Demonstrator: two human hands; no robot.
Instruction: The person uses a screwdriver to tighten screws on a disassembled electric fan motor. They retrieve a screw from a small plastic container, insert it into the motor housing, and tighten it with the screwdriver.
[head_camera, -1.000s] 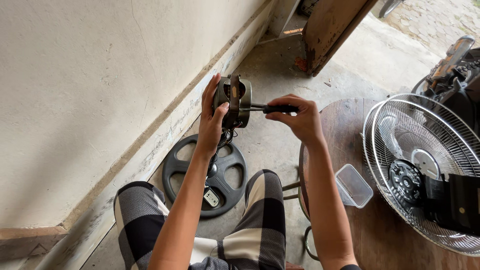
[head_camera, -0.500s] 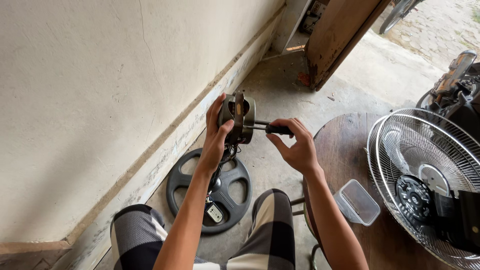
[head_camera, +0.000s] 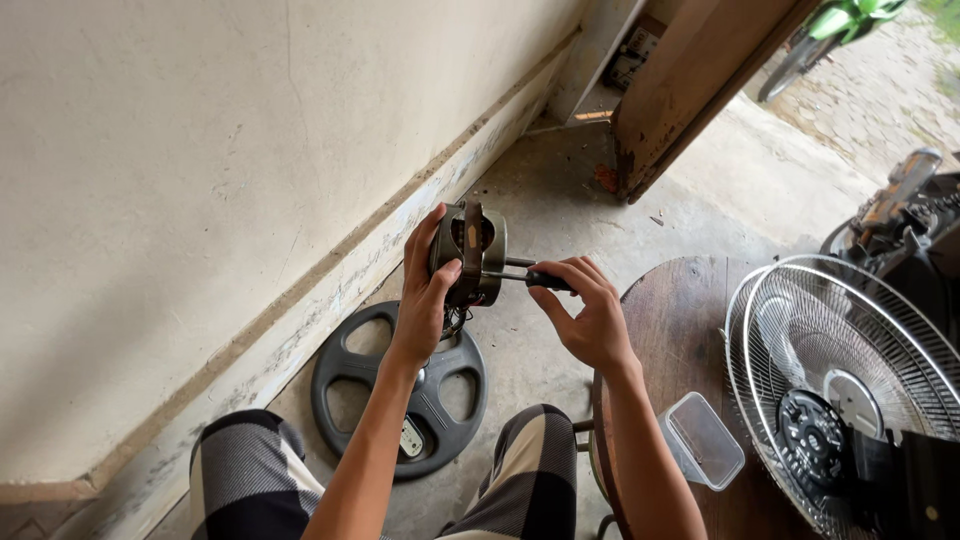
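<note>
Left hand (head_camera: 425, 300) fingers grip fan motor (head_camera: 470, 250), right hand (head_camera: 590, 315) grips screwdriver (head_camera: 535, 279); fan base (head_camera: 400, 385) below

Two hands are in view: the left hand (head_camera: 428, 300) and the right hand (head_camera: 590, 315). There is one fan motor (head_camera: 470, 250) and one screwdriver (head_camera: 535, 279). One round black fan base (head_camera: 400, 390) lies on the floor. One round wooden counter (head_camera: 680, 330) carries one clear plastic container (head_camera: 702, 440) and one wire fan grille (head_camera: 840, 380). One wooden door (head_camera: 690, 90) stands open, with one green motorbike (head_camera: 830, 30) beyond it.
</note>
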